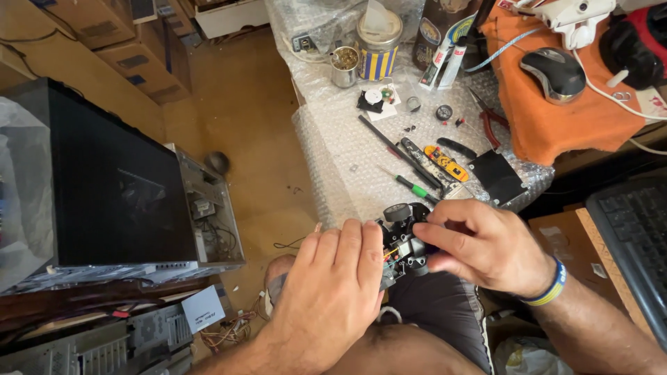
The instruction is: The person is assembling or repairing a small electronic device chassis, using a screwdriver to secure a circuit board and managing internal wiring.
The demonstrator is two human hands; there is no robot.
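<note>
Both the left hand [332, 281] and right hand [479, 243] grip a half-dismantled black mechanism [405, 239]; screwdriver [410, 185] lies unused on the tabletop [347, 160].

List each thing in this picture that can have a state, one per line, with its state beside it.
left hand: gripping the small black mechanism
right hand: pinching the same mechanism
small black mechanism: casing off, wires exposed
metal cup: upright, filled with small parts
striped tin: upright, lid on
red-handled pliers: lying flat
computer mouse: resting on orange cloth
</note>
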